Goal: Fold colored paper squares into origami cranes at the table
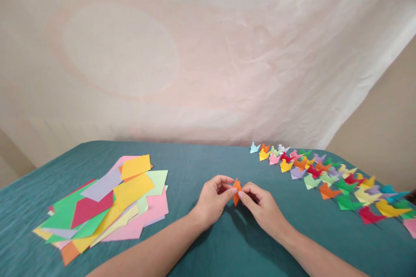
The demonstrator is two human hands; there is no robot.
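A small folded piece of orange paper (237, 191) stands upright between my two hands, a little above the table. My left hand (215, 199) pinches its left side between thumb and fingers. From the right, my right hand (261, 205) grips the other side the same way, with the thumb on the near face. Fingertips cover parts of the paper's edges, so its full folded shape is partly hidden.
On the left lies a loose, overlapping pile of coloured paper sheets (133, 190). Several rows of folded paper birds (328, 192) stand along the right side. A dark green cloth (182, 160) covers the table, and a pale sheet (201, 52) hangs behind it.
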